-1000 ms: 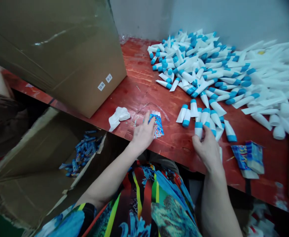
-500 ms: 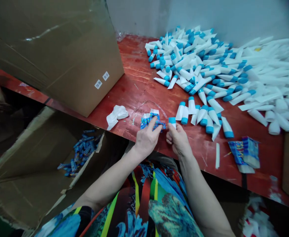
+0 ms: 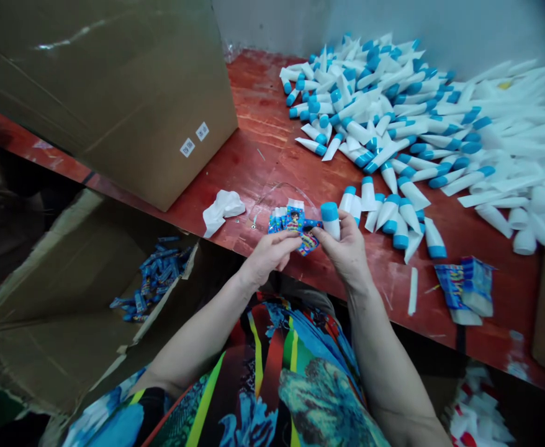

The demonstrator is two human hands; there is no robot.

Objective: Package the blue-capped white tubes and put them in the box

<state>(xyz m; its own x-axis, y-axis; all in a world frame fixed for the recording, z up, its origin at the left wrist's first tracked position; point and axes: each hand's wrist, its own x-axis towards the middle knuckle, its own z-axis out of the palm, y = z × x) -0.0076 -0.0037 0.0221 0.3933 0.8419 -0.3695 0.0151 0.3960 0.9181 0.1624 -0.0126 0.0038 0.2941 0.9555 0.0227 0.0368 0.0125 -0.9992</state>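
Blue-capped tube (image 3: pixel 331 221) points cap-up, long axis near vertical — pinched between thumb and fingers of the right hand (image 3: pixel 346 249).

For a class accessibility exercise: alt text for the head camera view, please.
Over a red wooden bench, the right hand holds a blue-capped white tube and the left hand holds colourful printed packets, with a large heap of tubes beyond.

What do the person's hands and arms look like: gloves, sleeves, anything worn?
The left hand and right hand are bare: no gloves, and no watch or bracelet shows. The left forearm and right forearm are uncovered. The left sleeve belongs to a printed garment in vivid blue, green, red, yellow and black.
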